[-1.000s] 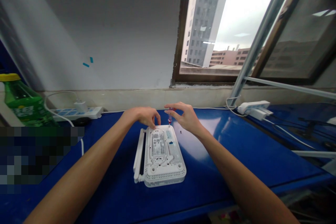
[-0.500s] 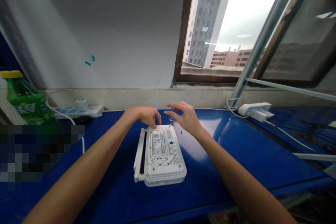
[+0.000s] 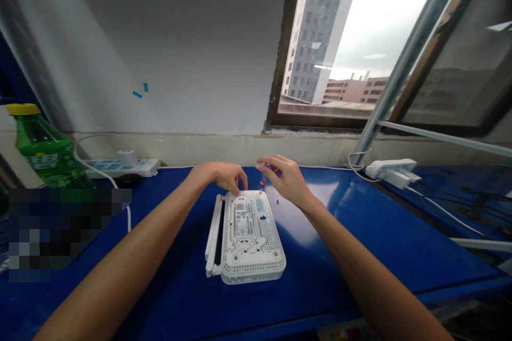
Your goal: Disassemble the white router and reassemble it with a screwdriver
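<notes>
Head view: router point(image 3: 271, 237) lay underside up mid-surface point(image 3: 340, 277), between near and far edges, casing closed. Left hand point(image 3: 228, 175) half-curled on its far edge; couldn't tell if gripping. Our right hand point(image 3: 287, 175) pinched a screwdriver point(image 3: 263, 183) at its far-right corner. One likely screw point(image 3: 277, 202) out; we judged opening undone.

White router point(image 3: 262, 237) flat, label up; screwdriver point(image 3: 263, 184) near-upright at far right corner.

We see perforated, matt white plastic on the router point(image 3: 254, 237), translucent plastic on the screwdriver point(image 3: 263, 183), a smooth, glossy blue counter point(image 3: 380, 229), shiny green plastic on the bottle point(image 3: 47, 144).
</notes>
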